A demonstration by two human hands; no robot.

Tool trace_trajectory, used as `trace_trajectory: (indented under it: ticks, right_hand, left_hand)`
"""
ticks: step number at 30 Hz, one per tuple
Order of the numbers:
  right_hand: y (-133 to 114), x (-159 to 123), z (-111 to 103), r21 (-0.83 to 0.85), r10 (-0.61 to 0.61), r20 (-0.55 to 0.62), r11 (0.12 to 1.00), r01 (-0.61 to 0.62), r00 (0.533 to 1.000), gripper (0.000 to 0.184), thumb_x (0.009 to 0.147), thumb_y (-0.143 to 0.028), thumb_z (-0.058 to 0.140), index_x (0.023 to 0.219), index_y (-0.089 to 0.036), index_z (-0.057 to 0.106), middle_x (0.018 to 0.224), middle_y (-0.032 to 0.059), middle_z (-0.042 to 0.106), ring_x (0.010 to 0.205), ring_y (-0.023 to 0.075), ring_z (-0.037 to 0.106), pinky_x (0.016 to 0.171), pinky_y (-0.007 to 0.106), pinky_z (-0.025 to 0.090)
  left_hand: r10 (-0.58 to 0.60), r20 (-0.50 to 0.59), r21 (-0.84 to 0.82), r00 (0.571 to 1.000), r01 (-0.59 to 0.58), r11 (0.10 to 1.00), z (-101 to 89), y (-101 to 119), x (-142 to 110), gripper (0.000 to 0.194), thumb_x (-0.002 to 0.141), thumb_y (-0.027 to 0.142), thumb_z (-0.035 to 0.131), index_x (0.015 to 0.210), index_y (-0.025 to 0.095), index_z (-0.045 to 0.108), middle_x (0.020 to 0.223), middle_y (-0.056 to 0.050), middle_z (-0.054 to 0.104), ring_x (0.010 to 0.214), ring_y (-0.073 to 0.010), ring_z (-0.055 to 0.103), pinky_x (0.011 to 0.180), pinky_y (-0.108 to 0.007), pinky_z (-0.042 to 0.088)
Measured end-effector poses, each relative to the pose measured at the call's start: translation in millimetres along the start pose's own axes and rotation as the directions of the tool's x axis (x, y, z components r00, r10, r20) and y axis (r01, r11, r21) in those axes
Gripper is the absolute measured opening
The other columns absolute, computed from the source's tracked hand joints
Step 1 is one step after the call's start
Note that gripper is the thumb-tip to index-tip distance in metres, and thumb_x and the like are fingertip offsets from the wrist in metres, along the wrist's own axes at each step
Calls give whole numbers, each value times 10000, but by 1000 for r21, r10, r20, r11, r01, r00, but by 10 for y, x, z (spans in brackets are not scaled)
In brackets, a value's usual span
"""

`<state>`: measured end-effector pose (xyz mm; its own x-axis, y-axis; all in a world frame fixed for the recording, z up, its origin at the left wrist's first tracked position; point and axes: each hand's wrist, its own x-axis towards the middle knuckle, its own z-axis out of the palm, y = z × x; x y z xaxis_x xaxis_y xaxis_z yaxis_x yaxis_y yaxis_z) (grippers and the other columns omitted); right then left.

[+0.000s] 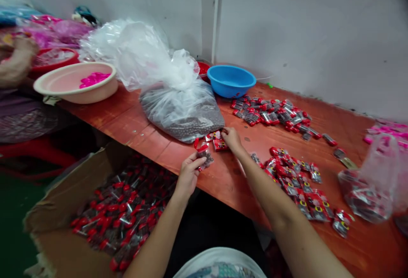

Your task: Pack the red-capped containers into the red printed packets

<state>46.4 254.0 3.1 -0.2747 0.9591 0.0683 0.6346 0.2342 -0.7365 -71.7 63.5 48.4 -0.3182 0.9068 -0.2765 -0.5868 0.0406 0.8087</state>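
In my left hand (188, 172), thumb and fingers grip a small clear plastic container (206, 156) of dark beads, with a red part at its top. My right hand (232, 140) has its fingers pinched together at a small stack of red printed cards (219, 143); what lies between the fingertips is hidden. Just behind both hands rests a large tied clear bag (181, 112) full of dark beads. To the right, several red-topped packs with printed cards (296, 176) lie in a group. Behind them is a heap of red-capped containers (270, 113).
A cardboard box (47, 227) of red-capped containers stands below the table edge at left. A blue basin (231, 80) and a cream basin (75, 95) with pink pieces sit on the red table (165, 152). A clear bag (372, 188) stands at right. Another person's arm (15, 63) is at far left.
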Motion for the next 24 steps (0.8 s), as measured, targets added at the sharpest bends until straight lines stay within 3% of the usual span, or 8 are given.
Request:
trace_trajectory:
  ticks: [6,15,18,21,24]
  right_hand:
    - [-8,243,158,-133,66,38,989,-61,997,282,814,-210,515,1014,-104,684,1035,161,675,982,240,604,866,327,433]
    - [-40,212,-8,-121,29,141,993,-12,990,222,729,-82,567,855,-133,743,968,127,713,927,244,630,831,295,435]
    - [-124,114,-130,-53,27,121,998,-21,992,170,717,-95,593,820,-112,727,897,133,717,875,248,639,806,323,452]
    - [-287,-95,-283,58,0,70,998,-4,998,227,791,-195,567,976,-137,685,943,91,712,853,196,637,767,300,478]
    - [-514,-424,-444,412,-93,100,910,44,991,248,797,-312,602,994,-178,670,884,32,707,759,151,627,692,269,499]
  left_hand:
    - [-37,27,-49,999,38,998,-69,110,4,274,655,154,692,927,127,714,873,-69,723,742,-157,666,669,-239,497]
    - [-97,88,-83,991,104,991,-31,185,3,300,651,149,691,949,127,708,924,-76,722,759,-162,669,657,-241,513]
    - [-83,107,-50,991,88,995,-20,212,-30,302,656,145,687,957,135,713,931,-74,722,778,-170,671,670,-245,509]
    - [-48,131,24,990,45,999,4,236,-75,324,676,148,686,998,140,711,905,-66,723,774,-160,661,683,-235,496]
    - [-43,171,105,984,26,994,52,255,-127,314,688,154,694,1001,144,718,911,-58,722,731,-137,641,701,-237,486]
